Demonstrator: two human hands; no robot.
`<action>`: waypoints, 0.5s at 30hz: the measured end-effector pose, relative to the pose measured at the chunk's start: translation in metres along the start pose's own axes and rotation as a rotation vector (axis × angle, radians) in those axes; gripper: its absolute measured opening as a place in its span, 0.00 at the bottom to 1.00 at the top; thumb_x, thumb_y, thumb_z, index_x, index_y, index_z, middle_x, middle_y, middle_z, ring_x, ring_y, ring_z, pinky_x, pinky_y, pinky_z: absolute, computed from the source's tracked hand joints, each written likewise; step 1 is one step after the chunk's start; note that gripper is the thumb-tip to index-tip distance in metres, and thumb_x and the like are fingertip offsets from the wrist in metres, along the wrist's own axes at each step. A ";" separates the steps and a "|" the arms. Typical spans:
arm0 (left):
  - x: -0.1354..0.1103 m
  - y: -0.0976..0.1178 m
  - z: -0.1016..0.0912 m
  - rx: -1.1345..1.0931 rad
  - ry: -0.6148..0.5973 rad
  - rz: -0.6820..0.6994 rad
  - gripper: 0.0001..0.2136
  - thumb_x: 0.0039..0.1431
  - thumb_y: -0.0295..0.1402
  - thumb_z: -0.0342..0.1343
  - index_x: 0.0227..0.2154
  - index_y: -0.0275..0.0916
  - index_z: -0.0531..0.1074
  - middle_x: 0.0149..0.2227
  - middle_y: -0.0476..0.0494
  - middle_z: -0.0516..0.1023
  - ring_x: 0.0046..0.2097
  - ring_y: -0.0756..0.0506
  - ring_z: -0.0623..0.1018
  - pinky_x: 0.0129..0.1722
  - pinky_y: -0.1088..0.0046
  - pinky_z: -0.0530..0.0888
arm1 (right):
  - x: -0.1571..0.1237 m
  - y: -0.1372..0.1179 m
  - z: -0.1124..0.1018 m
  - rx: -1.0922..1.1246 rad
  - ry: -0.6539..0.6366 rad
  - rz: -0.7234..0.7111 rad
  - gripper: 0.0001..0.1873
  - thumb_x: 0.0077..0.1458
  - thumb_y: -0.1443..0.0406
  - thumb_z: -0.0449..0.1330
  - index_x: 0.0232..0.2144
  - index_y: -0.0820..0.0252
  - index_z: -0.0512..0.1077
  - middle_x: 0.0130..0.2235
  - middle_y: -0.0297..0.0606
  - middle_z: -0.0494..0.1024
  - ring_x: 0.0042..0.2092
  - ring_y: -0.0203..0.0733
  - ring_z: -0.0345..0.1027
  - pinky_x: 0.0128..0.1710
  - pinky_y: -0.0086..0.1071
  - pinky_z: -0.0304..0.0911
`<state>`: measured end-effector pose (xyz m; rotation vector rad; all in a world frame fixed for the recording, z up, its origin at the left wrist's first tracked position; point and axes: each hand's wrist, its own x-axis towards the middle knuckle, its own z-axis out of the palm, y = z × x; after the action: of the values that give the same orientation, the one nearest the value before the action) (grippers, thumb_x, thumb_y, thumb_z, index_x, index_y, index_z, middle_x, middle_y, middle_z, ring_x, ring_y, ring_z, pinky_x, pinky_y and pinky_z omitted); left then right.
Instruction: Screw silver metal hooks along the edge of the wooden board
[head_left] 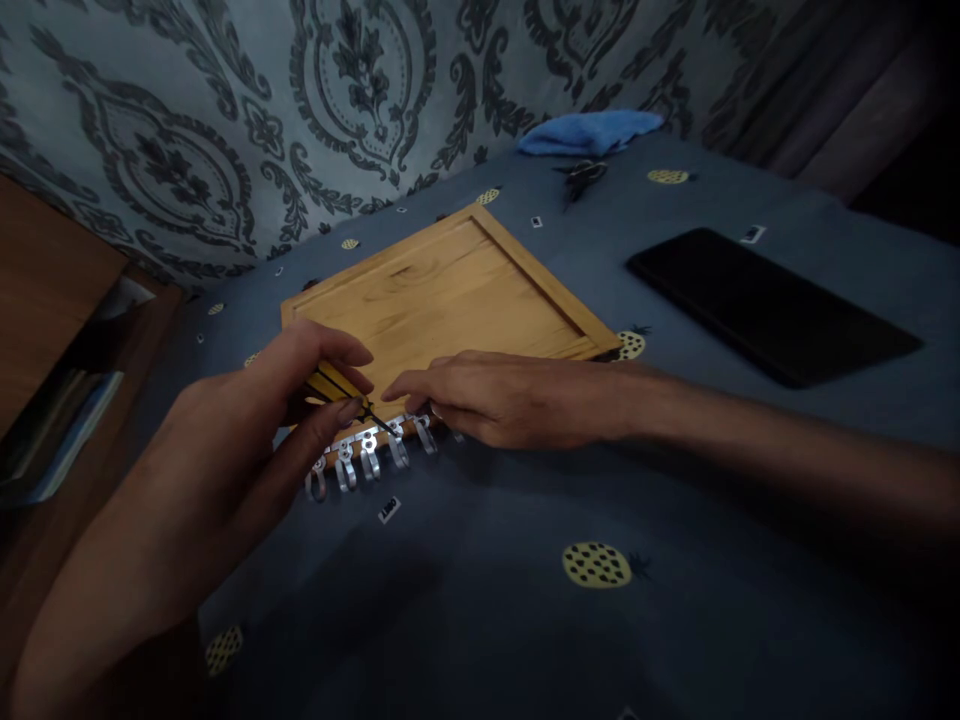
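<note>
My left hand (277, 420) is closed around the yellow-and-black handle of a screwdriver (336, 384). Its thin dark shaft slants down to the right, and the tip reaches a row of metal hooks (370, 455). The hooks run along the near edge of a framed wooden board (420, 300), which lies on the cloth. My right hand (495, 400) rests over that near edge, at the right end of the hooks. Its index finger stretches toward the screwdriver tip. The other fingertips are bent down by the hooks, partly hidden, and whether they pinch anything does not show.
A dark blue cloth (480, 620) with pineapple prints covers the surface. To the right lies a black tablet-like slab (772, 305). Farther back are a blue cloth (589, 132) and a small dark object (581, 175). Wooden furniture (60, 300) stands at the left, before patterned wallpaper (360, 80).
</note>
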<state>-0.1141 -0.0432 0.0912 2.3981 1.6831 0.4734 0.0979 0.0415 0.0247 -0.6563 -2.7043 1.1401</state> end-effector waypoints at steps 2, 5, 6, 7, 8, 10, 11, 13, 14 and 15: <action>0.000 0.001 -0.002 0.006 -0.025 0.026 0.10 0.68 0.41 0.51 0.48 0.50 0.72 0.39 0.52 0.83 0.38 0.45 0.84 0.23 0.76 0.74 | 0.000 0.000 0.001 -0.001 0.004 -0.011 0.24 0.63 0.76 0.51 0.59 0.60 0.69 0.55 0.46 0.79 0.55 0.48 0.73 0.52 0.38 0.67; 0.001 -0.001 -0.003 0.009 -0.042 0.023 0.10 0.68 0.42 0.52 0.48 0.50 0.71 0.39 0.53 0.83 0.36 0.47 0.83 0.21 0.78 0.72 | -0.001 0.002 0.002 -0.006 0.015 -0.024 0.24 0.62 0.76 0.52 0.59 0.62 0.69 0.55 0.47 0.79 0.55 0.47 0.73 0.52 0.36 0.67; 0.001 -0.002 -0.003 0.013 -0.043 0.019 0.10 0.67 0.42 0.53 0.48 0.50 0.71 0.38 0.53 0.82 0.34 0.48 0.83 0.20 0.78 0.70 | -0.001 0.002 0.003 -0.011 0.018 -0.025 0.25 0.62 0.76 0.52 0.60 0.63 0.68 0.55 0.47 0.79 0.55 0.47 0.73 0.52 0.36 0.67; 0.002 -0.003 -0.003 0.023 -0.042 0.015 0.11 0.67 0.43 0.53 0.48 0.49 0.71 0.37 0.53 0.82 0.33 0.48 0.82 0.19 0.78 0.69 | -0.001 0.003 0.003 -0.017 0.021 -0.025 0.25 0.62 0.76 0.52 0.60 0.63 0.68 0.54 0.47 0.79 0.54 0.47 0.73 0.52 0.36 0.67; 0.002 -0.004 -0.002 0.039 -0.042 0.006 0.11 0.66 0.43 0.54 0.48 0.49 0.71 0.36 0.53 0.82 0.31 0.49 0.81 0.19 0.78 0.69 | 0.000 0.003 0.003 -0.022 0.024 -0.023 0.25 0.62 0.76 0.53 0.61 0.63 0.68 0.54 0.47 0.79 0.54 0.47 0.73 0.51 0.36 0.67; 0.002 -0.005 -0.001 0.063 -0.036 0.006 0.11 0.66 0.43 0.54 0.47 0.49 0.71 0.34 0.53 0.81 0.29 0.49 0.80 0.19 0.77 0.68 | 0.000 0.003 0.004 -0.027 0.032 -0.021 0.25 0.62 0.76 0.53 0.60 0.62 0.68 0.53 0.46 0.79 0.53 0.47 0.74 0.50 0.35 0.67; 0.002 -0.004 -0.001 0.068 -0.037 0.010 0.10 0.66 0.43 0.54 0.47 0.49 0.71 0.34 0.54 0.81 0.29 0.49 0.79 0.19 0.77 0.68 | 0.001 0.003 0.003 -0.027 0.034 -0.023 0.25 0.62 0.76 0.53 0.60 0.62 0.68 0.53 0.46 0.80 0.53 0.47 0.74 0.50 0.35 0.67; 0.001 -0.002 -0.002 0.065 -0.042 0.018 0.09 0.67 0.42 0.53 0.47 0.48 0.71 0.33 0.54 0.81 0.29 0.50 0.79 0.21 0.77 0.69 | 0.001 0.003 0.003 -0.024 0.027 -0.027 0.24 0.63 0.76 0.52 0.59 0.62 0.69 0.54 0.46 0.79 0.54 0.47 0.74 0.50 0.35 0.67; 0.000 0.000 -0.004 0.059 -0.037 0.018 0.09 0.67 0.42 0.53 0.47 0.49 0.71 0.34 0.54 0.81 0.30 0.49 0.80 0.21 0.77 0.69 | 0.002 0.003 0.003 -0.024 0.021 -0.030 0.24 0.63 0.76 0.52 0.59 0.62 0.69 0.54 0.46 0.79 0.54 0.47 0.73 0.50 0.35 0.67; -0.001 0.001 -0.005 0.051 -0.033 0.011 0.09 0.67 0.42 0.53 0.47 0.49 0.71 0.36 0.53 0.81 0.33 0.48 0.81 0.22 0.77 0.70 | 0.002 0.003 0.003 -0.024 0.014 -0.033 0.23 0.63 0.76 0.52 0.59 0.62 0.69 0.54 0.45 0.79 0.54 0.47 0.73 0.50 0.35 0.67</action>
<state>-0.1149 -0.0446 0.0966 2.4380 1.6894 0.3948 0.0965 0.0427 0.0203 -0.6187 -2.7108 1.0929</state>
